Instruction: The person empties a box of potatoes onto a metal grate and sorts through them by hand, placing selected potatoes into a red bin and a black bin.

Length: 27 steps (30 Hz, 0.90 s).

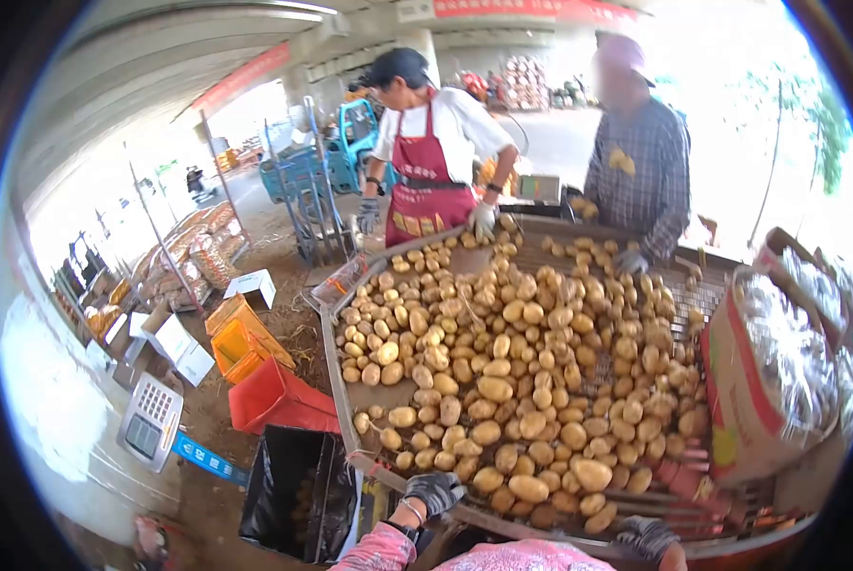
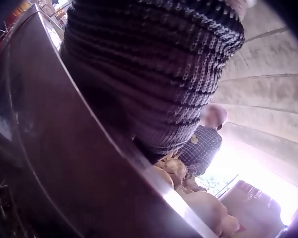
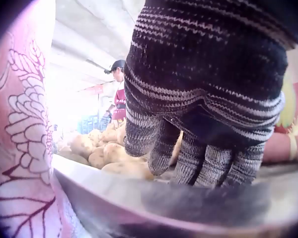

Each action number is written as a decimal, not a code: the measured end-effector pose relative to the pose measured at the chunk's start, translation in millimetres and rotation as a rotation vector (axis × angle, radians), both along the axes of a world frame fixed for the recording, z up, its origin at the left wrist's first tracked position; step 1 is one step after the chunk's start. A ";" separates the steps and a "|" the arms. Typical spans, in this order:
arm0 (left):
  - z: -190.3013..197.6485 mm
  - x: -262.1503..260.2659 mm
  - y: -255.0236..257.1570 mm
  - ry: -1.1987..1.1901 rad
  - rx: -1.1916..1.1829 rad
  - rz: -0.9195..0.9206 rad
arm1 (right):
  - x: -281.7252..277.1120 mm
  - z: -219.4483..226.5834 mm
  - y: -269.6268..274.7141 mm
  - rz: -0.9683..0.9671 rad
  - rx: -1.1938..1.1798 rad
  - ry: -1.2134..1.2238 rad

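Potatoes (image 1: 531,362) cover much of a large metal-rimmed sorting table (image 1: 339,381). At its near left edge, my left hand (image 1: 434,492), in a dark striped knit glove, rests at the rim with no potato showing in it. In the left wrist view the back of that glove (image 2: 154,69) fills the upper middle, above the metal rim, and its fingertips are hidden. My right hand (image 1: 647,539), gloved alike, is at the near right rim. Seen from the right wrist, its fingers (image 3: 191,166) hang relaxed, spread a little, beside potatoes (image 3: 109,154).
A black-lined bin (image 1: 303,490) and a red crate (image 1: 284,397) stand left of the table. On its right is a carton of clear plastic bags (image 1: 788,352). Across it stand a person in a red apron (image 1: 421,181) and another in a checked shirt (image 1: 640,162). A scale display (image 1: 150,422) is at left.
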State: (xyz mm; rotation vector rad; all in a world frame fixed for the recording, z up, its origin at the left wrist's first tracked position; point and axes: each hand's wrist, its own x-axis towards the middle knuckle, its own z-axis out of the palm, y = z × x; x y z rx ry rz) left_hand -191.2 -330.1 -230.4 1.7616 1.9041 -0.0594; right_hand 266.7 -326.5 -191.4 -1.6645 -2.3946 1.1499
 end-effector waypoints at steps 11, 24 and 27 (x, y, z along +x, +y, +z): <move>12.3 11.5 3.6 0.040 -0.012 0.151 | -7.8 28.8 121.2 -0.174 0.301 -0.147; -1.6 15.4 3.8 0.115 0.032 0.179 | -27.7 2.4 141.3 -0.096 0.314 -0.431; -4.2 15.1 4.4 0.131 0.020 0.180 | -39.0 21.3 131.5 -0.115 0.302 -0.403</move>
